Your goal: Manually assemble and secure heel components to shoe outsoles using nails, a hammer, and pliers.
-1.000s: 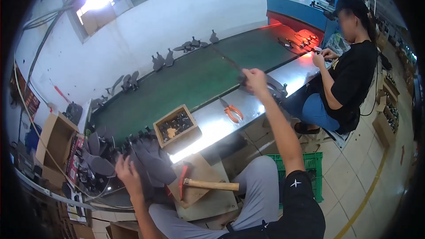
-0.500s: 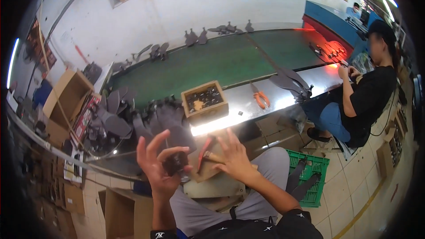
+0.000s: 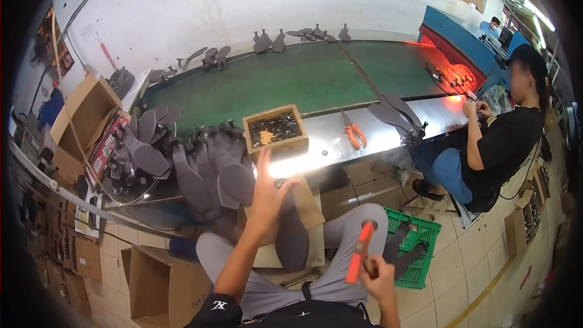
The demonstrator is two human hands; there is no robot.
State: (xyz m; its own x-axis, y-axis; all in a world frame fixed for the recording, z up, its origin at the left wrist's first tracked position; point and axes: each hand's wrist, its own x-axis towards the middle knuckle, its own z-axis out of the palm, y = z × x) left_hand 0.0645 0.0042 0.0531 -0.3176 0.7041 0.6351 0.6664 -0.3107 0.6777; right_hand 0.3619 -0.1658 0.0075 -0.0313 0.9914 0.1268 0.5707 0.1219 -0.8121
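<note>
My left hand [image 3: 270,193] reaches over the top end of a dark grey sandal sole [image 3: 293,240], its fingers apart. Whether it touches the sole's strap end is unclear, since the hand covers that part. The sole lies lengthwise on a tan board [image 3: 313,206] between my knees. My right hand [image 3: 379,276] is closed around a hammer [image 3: 359,255] with an orange-red head, raised over my right thigh, away from the sole. Just beyond my left fingers stands a wooden box [image 3: 279,147] of small dark parts with a yellowish piece among them.
Grey soles [image 3: 212,173] are piled on the left of the metal bench. Orange-handled pliers [image 3: 353,133] and more soles [image 3: 398,115] lie along it, before a green conveyor belt [image 3: 261,88]. A green crate [image 3: 419,249] stands right; cardboard boxes [image 3: 167,285] left. A co-worker [image 3: 495,127] sits at the right.
My right hand has picked up the hammer and drawn it toward me, to the right. My left hand has let go of a dark item and reached forward; a sole now lies on the board.
</note>
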